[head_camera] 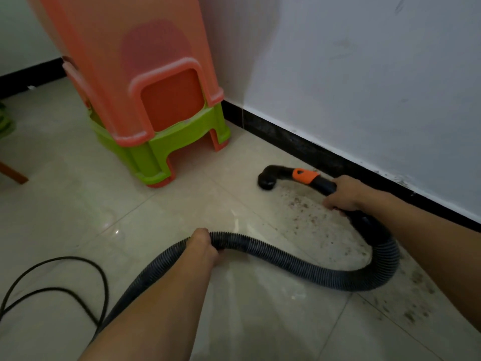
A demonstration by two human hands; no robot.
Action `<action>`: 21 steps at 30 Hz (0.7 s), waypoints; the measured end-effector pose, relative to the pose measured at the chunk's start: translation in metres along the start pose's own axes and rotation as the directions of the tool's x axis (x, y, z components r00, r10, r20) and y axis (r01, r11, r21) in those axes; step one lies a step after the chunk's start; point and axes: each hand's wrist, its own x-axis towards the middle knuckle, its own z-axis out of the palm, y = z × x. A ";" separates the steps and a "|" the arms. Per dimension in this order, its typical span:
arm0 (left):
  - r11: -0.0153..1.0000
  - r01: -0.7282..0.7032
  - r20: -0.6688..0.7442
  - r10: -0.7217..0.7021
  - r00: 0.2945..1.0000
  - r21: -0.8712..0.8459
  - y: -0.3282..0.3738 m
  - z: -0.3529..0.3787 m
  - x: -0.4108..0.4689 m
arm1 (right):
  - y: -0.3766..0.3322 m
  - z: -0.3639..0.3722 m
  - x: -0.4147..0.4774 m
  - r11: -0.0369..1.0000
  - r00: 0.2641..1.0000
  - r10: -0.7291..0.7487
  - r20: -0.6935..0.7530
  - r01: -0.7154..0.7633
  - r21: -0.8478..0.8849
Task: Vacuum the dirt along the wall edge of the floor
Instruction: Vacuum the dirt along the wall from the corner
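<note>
**A:** How far along is the vacuuming?

**B:** Not far, I'd judge. Going left to right, a cord loops on the floor at 8 o'clock of the view and has no part in the cleaning. The stools stand at 11 o'clock, and the tiles beside them look free of specks. The left grip is clamped round the hose, holding it up off the floor. The nozzle sits mouth-down on the floor near the skirting.

**A:** And the dirt?

**B:** The dirt starts at 5 o'clock from the nozzle. It runs along the skirting under the hose's bend and out towards the 4 o'clock corner. All of that is left to do. I can only guess that the clean patch at 9 o'clock of the nozzle is done.

**A:** The other hand?

**B:** The right grip is clamped on the black tube behind the collar, close to the skirting.

**A:** Counts?

**B:**
- One cord.
- One stack of stools, with orange on top, green under it and orange feet below. That makes three at least.
- One hose.
- One nozzle.
- One collar.
- Two hands.
- One band of dirt, too scattered to count the specks.
</note>
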 end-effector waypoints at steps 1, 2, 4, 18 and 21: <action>1.000 -0.012 0.011 0.012 1.000 -0.009 0.000 0.004 -0.001 | 0.006 0.000 0.001 1.000 0.998 0.013 -0.056 -0.012 0.012; 1.000 -0.026 0.026 0.027 0.999 -0.011 -0.002 0.009 -0.002 | 0.011 0.000 0.001 1.000 0.997 0.026 -0.076 -0.025 0.017; 0.998 -0.056 0.059 0.056 0.997 0.000 -0.006 0.017 -0.007 | 0.017 -0.001 0.000 0.999 0.995 0.046 -0.083 -0.046 0.000; 0.991 -0.130 -0.059 0.127 0.990 -0.045 -0.017 0.029 -0.008 | 0.039 0.001 -0.015 0.965 0.948 0.153 -0.278 -0.204 -0.163; 0.984 -0.172 -0.116 0.167 0.979 -0.036 -0.005 0.019 -0.004 | 0.022 0.005 0.000 0.990 0.976 0.120 -0.184 -0.131 -0.048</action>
